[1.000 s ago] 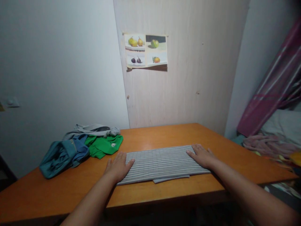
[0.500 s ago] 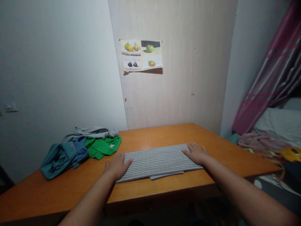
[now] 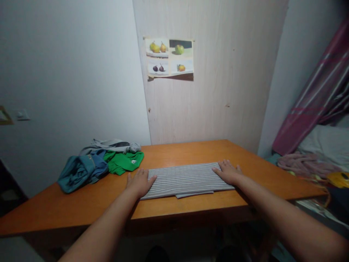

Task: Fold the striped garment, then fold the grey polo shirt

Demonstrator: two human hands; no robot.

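In the head view, the folded striped cloth (image 3: 185,180) lies flat on the wooden surface (image 3: 169,209), near its front edge. The left hand (image 3: 140,182) rests on the left end of the cloth, and the right hand (image 3: 228,173) rests on its right end. On both hands the fingers are extended, with the thumb apart. At the left, a green garment (image 3: 124,162) lies crumpled beside a blue garment (image 3: 77,171).

Free room behind striped cloth (image 3: 182,181), clothes pile (image 3: 98,163) an obstacle leftward

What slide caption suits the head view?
Left fingers and right fingers touch opposite ends of a folded striped cloth on a table.
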